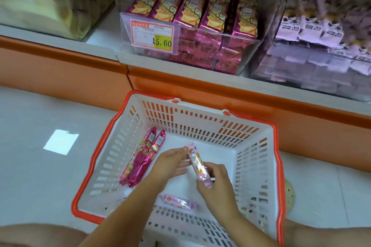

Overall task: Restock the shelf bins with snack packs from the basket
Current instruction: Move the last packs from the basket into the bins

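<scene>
While the right hand (215, 181) grips a pale-pink foil pack (197, 163), the left hand (170, 163) touches it with straight fingers.
In the orange-rimmed white plastic basket (200, 124) — two magenta foil packs (143, 156), one pink pack (178, 201); price tag (152, 36) reads 15.60.

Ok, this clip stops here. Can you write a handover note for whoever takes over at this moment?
Hands: the right hand grips the lower end of a pale pink pack over the basket; the left hand touches its upper end with straight fingers.
In the basket: two magenta packs by the left wall, and a second pale pack near the front.
Done: the magenta bin looks well filled; the right bin holds pale packs.
Left: shelve the held pack, probably in the right bin, then the other three.
</scene>
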